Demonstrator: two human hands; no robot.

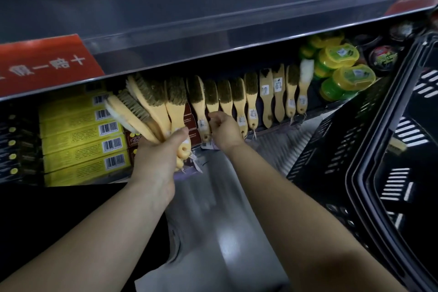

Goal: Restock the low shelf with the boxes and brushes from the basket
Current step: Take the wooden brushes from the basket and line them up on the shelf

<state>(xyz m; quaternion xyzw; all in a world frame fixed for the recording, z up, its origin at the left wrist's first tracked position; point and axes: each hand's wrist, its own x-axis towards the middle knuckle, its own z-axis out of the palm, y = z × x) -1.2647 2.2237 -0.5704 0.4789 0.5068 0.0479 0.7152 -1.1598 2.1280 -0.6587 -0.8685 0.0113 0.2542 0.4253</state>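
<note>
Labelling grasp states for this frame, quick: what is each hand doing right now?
Left hand: grips a bunch of brushes by their handles.
Right hand: fingers curled on the handle of one upright brush.

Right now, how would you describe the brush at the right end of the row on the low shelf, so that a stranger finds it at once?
Find the low shelf beneath the grey upper shelf and follow its row of wooden-handled brushes to the right, to the yellow-green round tubs. The last brush before them has a fluffy white head; its neighbours have dark bristles.
</note>
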